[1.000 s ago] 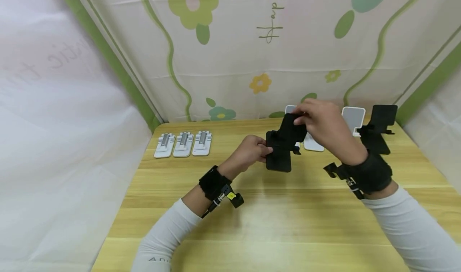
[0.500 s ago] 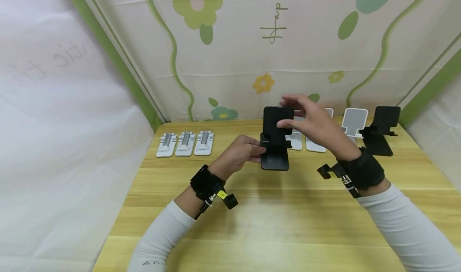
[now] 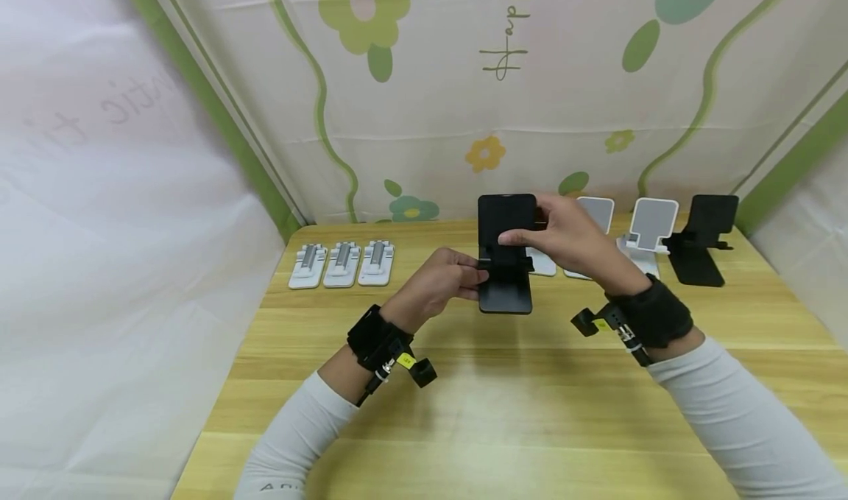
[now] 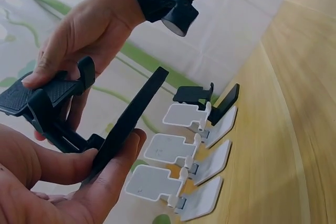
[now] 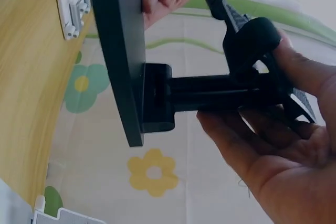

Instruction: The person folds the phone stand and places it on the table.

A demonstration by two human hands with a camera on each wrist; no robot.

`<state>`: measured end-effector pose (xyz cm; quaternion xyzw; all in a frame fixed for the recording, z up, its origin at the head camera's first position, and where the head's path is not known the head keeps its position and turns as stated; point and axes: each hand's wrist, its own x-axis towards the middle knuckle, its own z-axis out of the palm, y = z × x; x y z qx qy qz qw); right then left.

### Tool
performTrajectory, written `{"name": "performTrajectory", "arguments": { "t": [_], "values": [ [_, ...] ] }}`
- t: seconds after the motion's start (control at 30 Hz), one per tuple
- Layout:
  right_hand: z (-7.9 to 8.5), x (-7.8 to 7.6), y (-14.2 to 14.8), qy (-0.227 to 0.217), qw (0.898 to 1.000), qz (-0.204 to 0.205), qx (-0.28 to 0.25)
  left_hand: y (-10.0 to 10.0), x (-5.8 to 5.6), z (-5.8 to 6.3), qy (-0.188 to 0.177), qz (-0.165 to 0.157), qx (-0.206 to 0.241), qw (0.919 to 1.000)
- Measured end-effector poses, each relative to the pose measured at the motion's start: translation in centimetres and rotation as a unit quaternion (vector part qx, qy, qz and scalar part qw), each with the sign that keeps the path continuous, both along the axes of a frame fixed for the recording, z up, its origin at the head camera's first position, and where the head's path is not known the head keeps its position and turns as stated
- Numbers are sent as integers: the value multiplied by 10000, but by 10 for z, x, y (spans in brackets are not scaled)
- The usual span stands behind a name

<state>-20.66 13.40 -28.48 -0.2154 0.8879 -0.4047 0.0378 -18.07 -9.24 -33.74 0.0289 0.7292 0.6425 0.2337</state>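
A black unfolded phone stand point(image 3: 505, 294) is held up over the table, base plate and upper plate spread apart. My left hand point(image 3: 440, 283) pinches its base from the left; in the left wrist view the thumb lies on one side of the base point(image 4: 131, 114) and fingers on the other. With the thumb on its front and fingers behind, my right hand point(image 3: 573, 238) grips the upper plate point(image 3: 506, 216) by its right side. The right wrist view shows the stand's stem point(image 5: 220, 90) bare between the base and the cradle, with two hooked lips point(image 5: 257, 38) sticking out.
Several folded white phone stands lie in a row at the table's back left, one being this stand point(image 3: 375, 262). Unfolded white stands, such as this one point(image 3: 652, 224), line the back right beside another black stand point(image 3: 712, 220). A flowered curtain point(image 3: 424, 102) hangs behind the table point(image 3: 464, 412).
The black stand has turned from a slant to nearly upright and shifted slightly left. My right hand let go of its top corner, loosened its fingers, then took the upper plate by the right side.
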Motion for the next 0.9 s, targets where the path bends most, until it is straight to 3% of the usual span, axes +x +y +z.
{"name": "performTrajectory", "arguments": {
  "t": [0.27, 0.43, 0.57, 0.63, 0.77, 0.83, 0.9],
  "values": [
    [-13, 0, -11, 1016, 9933, -413, -364, 3, 3, 3, -241, 1, 143, 9996],
    [-16, -1, -13, 1157, 9911, -554, -351, 4, 3, 4, -265, 31, 139, 9995],
    [-16, -2, -13, 1400, 9887, -402, -360, 2, 1, 1, -241, 122, 72, 9996],
    [-15, -1, -14, 1913, 9803, -275, -418, 1, -1, -1, -233, 161, 44, 9996],
    [-10, 1, -15, 3171, 9475, -1, -411, -2, -4, -4, -229, 226, -34, 9995],
    [-7, 3, -16, 3519, 9355, 84, -298, -3, -5, -5, -237, 276, -65, 9993],
    [-3, 4, -17, 3615, 9321, 156, -186, -4, -6, -6, -232, 311, -61, 9992]
  ]
}}
